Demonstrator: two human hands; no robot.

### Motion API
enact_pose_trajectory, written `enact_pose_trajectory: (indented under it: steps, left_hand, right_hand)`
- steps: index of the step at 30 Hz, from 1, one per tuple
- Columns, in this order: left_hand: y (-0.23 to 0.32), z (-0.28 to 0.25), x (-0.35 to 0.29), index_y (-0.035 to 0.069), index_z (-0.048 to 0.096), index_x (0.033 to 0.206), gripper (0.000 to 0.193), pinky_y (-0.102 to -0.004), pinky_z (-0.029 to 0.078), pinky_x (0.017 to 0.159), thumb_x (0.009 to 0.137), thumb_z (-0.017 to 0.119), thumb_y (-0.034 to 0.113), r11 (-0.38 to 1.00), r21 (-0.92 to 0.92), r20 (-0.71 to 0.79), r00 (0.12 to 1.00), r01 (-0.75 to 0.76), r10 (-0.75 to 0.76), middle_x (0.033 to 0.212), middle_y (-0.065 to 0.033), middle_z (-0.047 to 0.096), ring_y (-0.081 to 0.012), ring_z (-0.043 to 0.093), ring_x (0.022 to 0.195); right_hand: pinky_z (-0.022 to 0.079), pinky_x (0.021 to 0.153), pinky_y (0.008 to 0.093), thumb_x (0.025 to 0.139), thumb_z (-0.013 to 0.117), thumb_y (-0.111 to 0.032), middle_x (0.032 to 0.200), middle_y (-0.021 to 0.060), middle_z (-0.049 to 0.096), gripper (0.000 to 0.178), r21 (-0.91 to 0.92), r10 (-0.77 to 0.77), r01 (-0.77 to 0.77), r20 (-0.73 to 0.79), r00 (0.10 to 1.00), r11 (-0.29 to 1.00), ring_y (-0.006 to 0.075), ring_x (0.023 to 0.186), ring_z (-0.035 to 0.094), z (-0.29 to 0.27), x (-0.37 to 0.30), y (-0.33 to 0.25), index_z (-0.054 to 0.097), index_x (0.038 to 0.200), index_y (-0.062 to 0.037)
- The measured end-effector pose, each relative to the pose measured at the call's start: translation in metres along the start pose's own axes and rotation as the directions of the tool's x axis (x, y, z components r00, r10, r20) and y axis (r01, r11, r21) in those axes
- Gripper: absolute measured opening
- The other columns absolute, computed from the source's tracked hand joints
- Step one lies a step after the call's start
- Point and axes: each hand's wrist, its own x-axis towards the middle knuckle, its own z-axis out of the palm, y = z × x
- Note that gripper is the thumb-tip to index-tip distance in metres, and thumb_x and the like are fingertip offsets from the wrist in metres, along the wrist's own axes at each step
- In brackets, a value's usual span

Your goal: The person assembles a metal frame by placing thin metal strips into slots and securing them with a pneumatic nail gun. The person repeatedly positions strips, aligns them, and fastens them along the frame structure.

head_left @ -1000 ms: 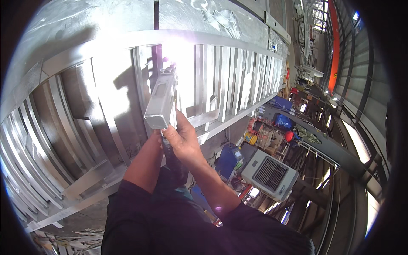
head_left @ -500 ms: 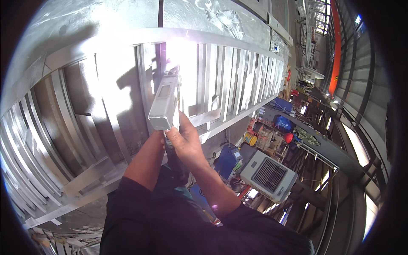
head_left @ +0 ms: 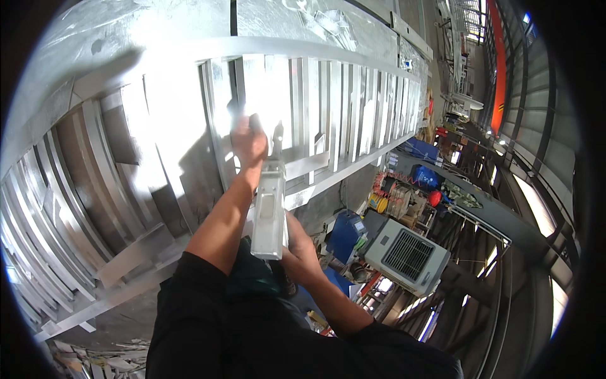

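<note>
Pale grey and boxy, a handheld tool [head_left: 270, 211] is held over the near edge of a metal frame, just in front of the person's body. Its narrow nozzle [head_left: 278, 132] points away from the person, toward the frame's far edge. The right hand [head_left: 302, 254] is wrapped around the tool from the right and below; most of its fingers are hidden behind the casing. The left hand [head_left: 250, 142] reaches further forward, just left of the nozzle and above the bars. It is blurred, so whether its fingers are curled or holding something cannot be told.

Beneath the hands, the silver frame [head_left: 341, 169] has long rails along its near and far edges, with many parallel bars between them. A short metal strip [head_left: 307, 164] crosses some bars near the near edge, to the right of the tool; a wider metal piece [head_left: 134, 256] lies by the same edge, well to the left. White glare washes out the frame's middle. Beyond its far edge spreads a scuffed grey metal counter [head_left: 189, 20].

Off the near edge, to the right, stand a blue box [head_left: 344, 237] and a pale unit with a dark grille [head_left: 407, 258]. Metal scraps [head_left: 104, 357] are heaped at lower left. An orange beam [head_left: 498, 76] runs along the upper right.
</note>
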Motion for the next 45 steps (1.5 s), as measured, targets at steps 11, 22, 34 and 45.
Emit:
enact_pose_trajectory:
  steps: [11, 22, 34, 45]
  left_hand:
    - [0.082, -0.048, -0.012, -0.002, 0.037, 0.149, 0.068, -0.0363, 0.037, 0.11, 0.096, 0.059, 0.034, 0.964, 0.191, 0.233, 0.945, 0.187, -0.229, 0.148, -0.0224, 0.046, -0.0321, 0.046, 0.136]
    - [0.095, -0.08, 0.032, -0.003, 0.038, 0.147, 0.076, -0.0453, 0.042, 0.11, 0.098, 0.052, 0.053, 0.97, 0.164, 0.52, 0.82, 0.178, -0.238, 0.143, -0.0224, 0.049, -0.032, 0.05, 0.132]
    - [0.094, -0.081, 0.039, -0.002, 0.039, 0.148, 0.081, -0.0508, 0.037, 0.113, 0.097, 0.049, 0.061, 0.962, 0.242, 0.624, 0.738, 0.13, -0.257, 0.146, -0.0229, 0.046, -0.0345, 0.045, 0.136]
    - [0.094, -0.085, 0.038, -0.008, 0.037, 0.146, 0.095, -0.0495, 0.037, 0.113, 0.092, 0.05, 0.07, 0.971, 0.212, 0.655, 0.721, 0.111, -0.226, 0.145, -0.0264, 0.044, -0.0336, 0.046, 0.135]
  right_hand:
    - [0.043, 0.102, 0.036, 0.089, 0.067, -0.021, 0.133, 0.0215, 0.056, 0.069, -0.049, 0.012, -0.007, 0.105, 0.994, 0.999, 0.0272, 0.119, 0.058, -0.01, -0.055, 0.069, 0.037, 0.148, 0.0004]
    - [0.043, 0.101, 0.0329, 0.091, 0.066, -0.019, 0.129, 0.0193, 0.057, 0.068, 0.015, -0.037, 0.036, 0.08, 0.996, 0.999, 0.0211, 0.115, 0.057, -0.01, -0.034, 0.085, 0.036, 0.148, 0.0019]
    - [0.054, 0.078, 0.0287, 0.095, 0.061, -0.014, 0.113, 0.0124, 0.062, 0.058, 0.254, 0.103, -0.124, 0.096, 0.99, 0.959, 0.0144, 0.091, 0.062, 0.006, -0.014, 0.075, 0.037, 0.146, 0.0015]
    - [0.054, 0.07, 0.0269, 0.097, 0.063, -0.019, 0.103, 0.0082, 0.063, 0.06, 0.279, 0.091, -0.114, 0.093, 0.992, 0.953, 0.01, 0.079, 0.061, 0.007, -0.007, 0.075, 0.036, 0.147, 0.0015]
